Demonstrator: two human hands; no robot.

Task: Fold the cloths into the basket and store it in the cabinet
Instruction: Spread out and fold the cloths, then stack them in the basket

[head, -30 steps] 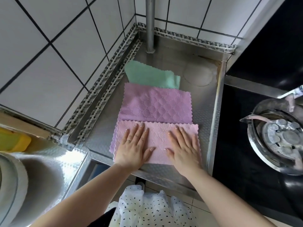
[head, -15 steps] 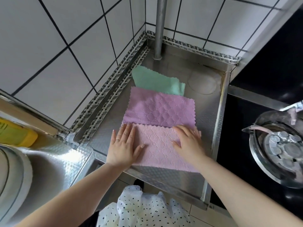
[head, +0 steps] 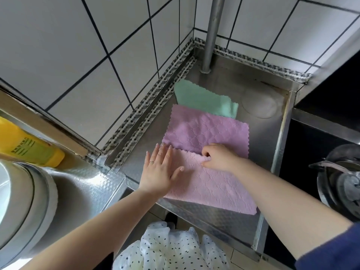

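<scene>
Three cloths lie in a row on the steel counter (head: 272,145): a green cloth (head: 202,99) farthest back, a purple cloth (head: 206,131) in the middle and a pink cloth (head: 210,188) nearest me. My left hand (head: 158,170) presses flat on the pink cloth's left end, fingers straight. My right hand (head: 220,157) has its fingers curled and pinches the pink cloth's far edge near the middle. No basket or cabinet is in view.
A metal pipe (head: 213,32) rises at the back corner by the tiled walls. A yellow bottle (head: 29,147) and a round grey pot (head: 25,211) sit at the left. A gas burner (head: 342,184) lies to the right past the counter's raised edge.
My left hand slid to the pink cloth's left end. My right hand moved from lying flat on the right part to pinching the far edge near the middle. The camera tilted left.
</scene>
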